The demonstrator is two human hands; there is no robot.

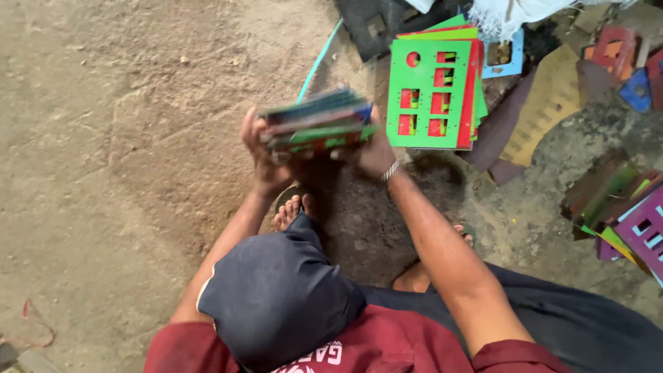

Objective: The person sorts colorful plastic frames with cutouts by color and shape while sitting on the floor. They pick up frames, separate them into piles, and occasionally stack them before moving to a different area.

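The person sits on a rough, dusty concrete floor (138, 138) and holds a small stack of flat coloured panels (316, 121) in the air in front of the knees, above a bare foot (293, 209). The left hand (266, 152) grips the stack's left end, fingers curled closed around its edge; the right hand (369, 148), a metal bracelet (390, 170) at its wrist, clamps the right end with the fingers wrapped underneath. Held from both ends like this, the thin sheets look squared up edge to edge, probably to keep them aligned. They appear stiff and smooth, in green, red and blue layers. Just beyond on the floor lies a larger pile topped by a green panel (429, 93) with square cut-outs and one round hole. A purple cut-out panel (642, 231) lies well apart at right.
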